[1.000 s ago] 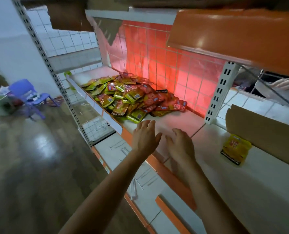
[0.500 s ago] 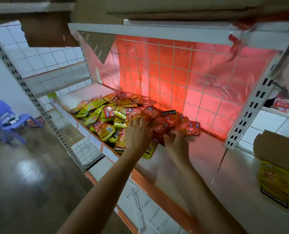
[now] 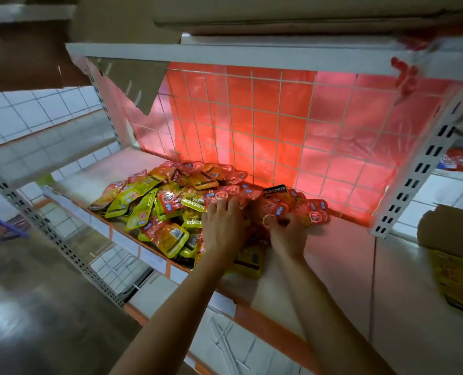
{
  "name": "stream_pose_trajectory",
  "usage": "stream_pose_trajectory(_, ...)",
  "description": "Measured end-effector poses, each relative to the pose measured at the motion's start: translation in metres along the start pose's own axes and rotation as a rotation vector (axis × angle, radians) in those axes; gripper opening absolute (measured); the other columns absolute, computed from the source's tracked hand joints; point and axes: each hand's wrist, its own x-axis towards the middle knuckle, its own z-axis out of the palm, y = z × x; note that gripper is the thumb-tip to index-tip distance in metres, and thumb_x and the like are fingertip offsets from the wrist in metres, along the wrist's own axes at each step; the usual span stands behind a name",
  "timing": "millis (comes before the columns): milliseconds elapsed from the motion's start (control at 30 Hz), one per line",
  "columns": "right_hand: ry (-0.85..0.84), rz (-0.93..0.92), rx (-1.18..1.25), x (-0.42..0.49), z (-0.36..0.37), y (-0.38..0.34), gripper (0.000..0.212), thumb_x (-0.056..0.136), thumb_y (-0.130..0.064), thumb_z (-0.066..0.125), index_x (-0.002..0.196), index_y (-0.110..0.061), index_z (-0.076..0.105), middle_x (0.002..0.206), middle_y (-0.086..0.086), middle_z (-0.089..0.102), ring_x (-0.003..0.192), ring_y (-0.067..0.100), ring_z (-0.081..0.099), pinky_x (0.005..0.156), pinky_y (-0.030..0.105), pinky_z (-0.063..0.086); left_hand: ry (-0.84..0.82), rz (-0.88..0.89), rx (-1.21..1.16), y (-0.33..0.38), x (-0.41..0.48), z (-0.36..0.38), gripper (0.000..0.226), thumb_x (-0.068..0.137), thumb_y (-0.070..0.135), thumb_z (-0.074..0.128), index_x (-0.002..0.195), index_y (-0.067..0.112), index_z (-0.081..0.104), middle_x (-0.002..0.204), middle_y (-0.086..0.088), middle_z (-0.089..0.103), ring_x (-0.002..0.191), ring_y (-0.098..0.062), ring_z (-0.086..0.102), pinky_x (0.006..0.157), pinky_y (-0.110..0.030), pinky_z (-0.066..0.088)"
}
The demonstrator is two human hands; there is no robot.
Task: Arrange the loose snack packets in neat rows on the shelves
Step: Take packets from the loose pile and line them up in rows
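A loose pile of red and yellow-green snack packets [image 3: 170, 204] covers the left and middle of the white shelf [image 3: 338, 255], reaching back to the wire grid. My left hand [image 3: 222, 226] rests flat on the pile's right part, fingers straight and pointing toward the back. Just to its right, my right hand [image 3: 287, 234] has its fingers curled onto red packets [image 3: 314, 212] at the pile's right edge and appears to pinch one. A yellow packet [image 3: 249, 261] lies partly hidden under my forearms near the shelf's front lip.
A wire grid back panel [image 3: 279, 131] with red film closes the rear. An upper shelf [image 3: 225, 52] hangs low overhead. A slotted upright [image 3: 414, 182] divides off the right bay, which holds cardboard [image 3: 449, 228] and a yellow packet [image 3: 457, 282]. A lower shelf [image 3: 252, 350] juts out below.
Both hands went from the bare shelf front forward into the pile. The left now lies flat on it and the right has curled onto red packets. The view moved closer and to the left.
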Motion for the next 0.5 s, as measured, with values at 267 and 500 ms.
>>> stream_pose_trajectory(267,0.256,-0.013,0.418,-0.003,-0.033,-0.002,0.004,0.090,-0.018,0.061,0.089,-0.015,0.063,0.091,0.010,0.064,0.084,0.026,0.057,0.085,0.051,0.050,0.162,0.134,-0.388,0.026,-0.004,-0.006,0.024,0.098,0.017,0.049,0.112,0.002,0.062,0.093,-0.019,0.068,0.086,-0.040,0.058,0.065,-0.041,0.040)
stream_pose_trajectory(500,0.356,0.185,0.701,-0.018,-0.093,0.015,0.015,0.089,-0.022,0.063,0.074,-0.019,0.064,0.080,0.007,0.068,0.076,0.028,0.067,0.072,0.044,0.056,-0.047,0.215,-0.722,0.070,-0.033,0.005,0.019,0.096,0.011,0.051,0.110,0.001,0.059,0.075,-0.011,0.061,0.068,-0.032,0.059,0.055,-0.029,0.023)
